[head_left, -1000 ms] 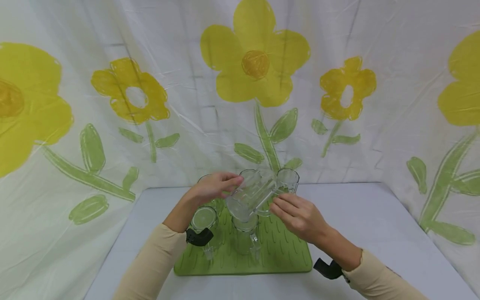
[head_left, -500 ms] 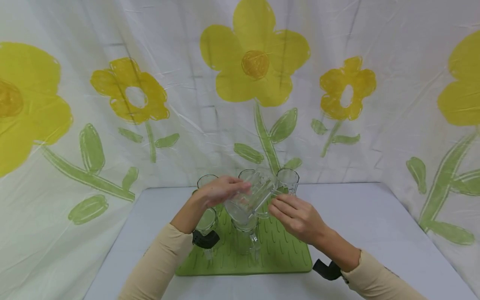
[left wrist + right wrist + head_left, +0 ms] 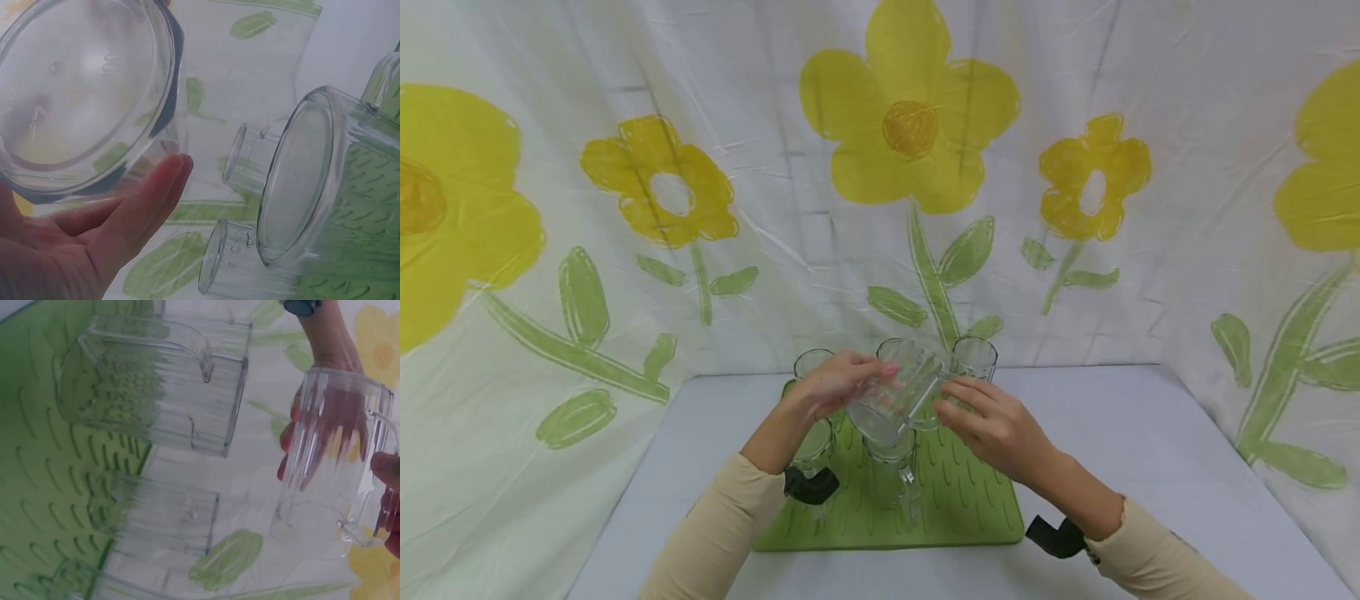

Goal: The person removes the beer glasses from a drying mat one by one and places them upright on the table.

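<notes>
A clear mug (image 3: pixel 880 412) is held tilted above the green ridged mat (image 3: pixel 970 508); its round base faces the camera in the left wrist view. My left hand (image 3: pixel 842 383) touches the side of its body, with straight, spread fingers (image 3: pixel 134 219). Its thumb is hidden. At the handle (image 3: pixel 369 519), my right hand (image 3: pixel 1000 425) pinches with thumb and fingers. Just below the held mug stands another clear mug (image 3: pixel 889 479), which appears base-up in the left wrist view. Left of it is a second mug (image 3: pixel 812 440), partly behind my left arm.
Toward the back of the mat stand a left mug (image 3: pixel 812 362), a middle mug (image 3: pixel 891 343) and a right mug (image 3: pixel 973 354), partly hidden by the hands. The mat lies on a pale table (image 3: pixel 1105 433). A white curtain (image 3: pixel 775 292) with yellow flowers surrounds the far side.
My left hand has shifted right and its fingers lie farther along the mug. The mug has moved slightly left. The right hand's fingers have shifted on the handle.
</notes>
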A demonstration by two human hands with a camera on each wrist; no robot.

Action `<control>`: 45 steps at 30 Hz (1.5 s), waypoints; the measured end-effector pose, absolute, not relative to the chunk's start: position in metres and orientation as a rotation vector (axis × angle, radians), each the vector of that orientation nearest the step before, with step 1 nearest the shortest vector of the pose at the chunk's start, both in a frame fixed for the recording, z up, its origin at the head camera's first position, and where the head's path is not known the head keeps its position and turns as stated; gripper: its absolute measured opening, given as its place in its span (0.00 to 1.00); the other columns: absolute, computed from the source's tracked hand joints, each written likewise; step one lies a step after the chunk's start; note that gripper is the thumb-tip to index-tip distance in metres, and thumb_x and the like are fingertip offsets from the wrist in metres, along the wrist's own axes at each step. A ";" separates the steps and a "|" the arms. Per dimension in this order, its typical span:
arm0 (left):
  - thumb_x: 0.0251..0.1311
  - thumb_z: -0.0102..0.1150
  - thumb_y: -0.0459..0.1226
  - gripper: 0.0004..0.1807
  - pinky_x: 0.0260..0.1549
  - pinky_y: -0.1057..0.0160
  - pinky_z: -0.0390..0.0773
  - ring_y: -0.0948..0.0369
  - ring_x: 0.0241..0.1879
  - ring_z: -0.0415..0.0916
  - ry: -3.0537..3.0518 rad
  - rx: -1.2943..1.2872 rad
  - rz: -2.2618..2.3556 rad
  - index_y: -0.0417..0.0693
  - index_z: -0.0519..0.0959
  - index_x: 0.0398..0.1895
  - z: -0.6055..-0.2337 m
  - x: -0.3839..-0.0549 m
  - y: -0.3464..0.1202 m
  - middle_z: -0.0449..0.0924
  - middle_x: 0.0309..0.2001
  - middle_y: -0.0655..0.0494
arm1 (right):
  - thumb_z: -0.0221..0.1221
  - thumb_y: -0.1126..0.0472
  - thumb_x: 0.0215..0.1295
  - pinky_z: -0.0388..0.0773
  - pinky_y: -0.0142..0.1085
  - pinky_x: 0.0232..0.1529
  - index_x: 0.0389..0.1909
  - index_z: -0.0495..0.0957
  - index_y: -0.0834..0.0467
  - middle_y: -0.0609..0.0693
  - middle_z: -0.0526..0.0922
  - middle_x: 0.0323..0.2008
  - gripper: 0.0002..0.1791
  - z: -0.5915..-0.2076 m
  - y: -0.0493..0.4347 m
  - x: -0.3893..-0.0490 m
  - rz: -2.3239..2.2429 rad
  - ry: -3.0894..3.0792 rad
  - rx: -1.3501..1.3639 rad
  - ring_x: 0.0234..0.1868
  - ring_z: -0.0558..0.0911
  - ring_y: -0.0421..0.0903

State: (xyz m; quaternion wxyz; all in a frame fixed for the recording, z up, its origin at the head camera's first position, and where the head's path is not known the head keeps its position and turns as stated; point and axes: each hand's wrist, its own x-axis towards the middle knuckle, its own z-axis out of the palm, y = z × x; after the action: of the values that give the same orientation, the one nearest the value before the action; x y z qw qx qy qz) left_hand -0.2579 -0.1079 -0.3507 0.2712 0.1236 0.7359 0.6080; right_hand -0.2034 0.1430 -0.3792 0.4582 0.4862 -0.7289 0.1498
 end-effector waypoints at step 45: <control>0.60 0.64 0.37 0.39 0.53 0.63 0.82 0.54 0.52 0.81 2.046 0.170 2.080 0.39 0.59 0.73 -0.371 -0.219 -0.109 0.58 0.73 0.41 | 0.68 0.75 0.49 0.84 0.34 0.48 0.56 0.76 0.70 0.63 0.83 0.51 0.29 -0.370 0.148 -0.197 1.309 -2.156 0.849 0.51 0.81 0.32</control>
State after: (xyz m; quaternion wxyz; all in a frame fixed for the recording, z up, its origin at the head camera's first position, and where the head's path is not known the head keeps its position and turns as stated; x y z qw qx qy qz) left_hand -0.2187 -0.1089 -0.3713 0.1094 0.0577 0.6958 0.7075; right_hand -0.1974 0.1481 -0.3697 0.2377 0.3100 -0.7868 0.4779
